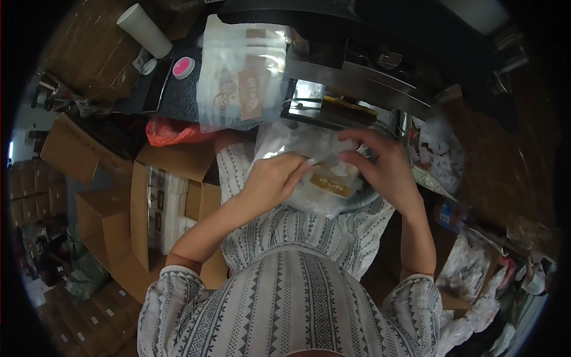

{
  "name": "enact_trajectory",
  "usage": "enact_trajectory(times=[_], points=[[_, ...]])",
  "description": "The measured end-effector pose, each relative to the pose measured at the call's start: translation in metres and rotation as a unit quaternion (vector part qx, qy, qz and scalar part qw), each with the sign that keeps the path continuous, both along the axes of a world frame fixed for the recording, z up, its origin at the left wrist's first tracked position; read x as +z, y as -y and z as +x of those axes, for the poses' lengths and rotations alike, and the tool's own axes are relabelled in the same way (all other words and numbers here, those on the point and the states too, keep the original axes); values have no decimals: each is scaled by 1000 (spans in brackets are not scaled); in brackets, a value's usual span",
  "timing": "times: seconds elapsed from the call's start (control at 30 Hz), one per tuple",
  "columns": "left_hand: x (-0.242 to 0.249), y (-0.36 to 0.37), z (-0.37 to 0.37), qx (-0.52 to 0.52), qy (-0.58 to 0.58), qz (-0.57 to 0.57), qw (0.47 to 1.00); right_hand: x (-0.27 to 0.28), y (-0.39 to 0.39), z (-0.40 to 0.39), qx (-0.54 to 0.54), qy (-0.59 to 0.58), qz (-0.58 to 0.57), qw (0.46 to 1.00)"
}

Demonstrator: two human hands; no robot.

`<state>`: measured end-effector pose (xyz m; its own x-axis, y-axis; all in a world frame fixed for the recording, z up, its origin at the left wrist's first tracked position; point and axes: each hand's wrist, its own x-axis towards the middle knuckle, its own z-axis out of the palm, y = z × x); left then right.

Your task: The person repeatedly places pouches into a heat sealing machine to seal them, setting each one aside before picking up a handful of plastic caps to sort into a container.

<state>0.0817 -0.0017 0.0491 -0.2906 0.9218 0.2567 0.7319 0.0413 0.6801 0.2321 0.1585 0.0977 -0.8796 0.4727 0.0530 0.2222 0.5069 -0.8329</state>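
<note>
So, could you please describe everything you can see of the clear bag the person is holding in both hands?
The clear bag looks like thin, crinkled transparent plastic with a tan printed label showing through its middle. It is held low in front of the person's patterned top, just below the metal machine. The left hand grips its left side, fingers curled over the film, while the right hand pinches its upper right edge. What it contains beyond the label cannot be made out.

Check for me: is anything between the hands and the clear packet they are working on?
Nothing visible. The left hand and right hand both already grip the clear packet directly, above the lap. The stack of filled bags lies apart, farther up on the machine bed.
</note>
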Motion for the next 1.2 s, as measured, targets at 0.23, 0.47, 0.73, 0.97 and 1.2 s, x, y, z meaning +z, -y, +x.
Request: enact_trajectory(times=[0.23, 0.47, 0.73, 0.97, 1.2], points=[[-17, -68, -8, 52, 436, -143, 887, -4, -23, 39, -208, 74, 155, 963], [-12, -60, -27, 57, 398, -143, 904, -68, -96, 46, -220, 148, 412, 872], [-38, 15, -73, 199, -228, -11, 953, -18, -58, 61, -247, 107, 245, 931], [10, 20, -27, 229, -133, 60, 963, 8, 4, -8, -39, -48, 315, 947], [-3, 14, -8, 39, -27, 21, 999, 0, 3, -11, 51, -81, 217, 972]])
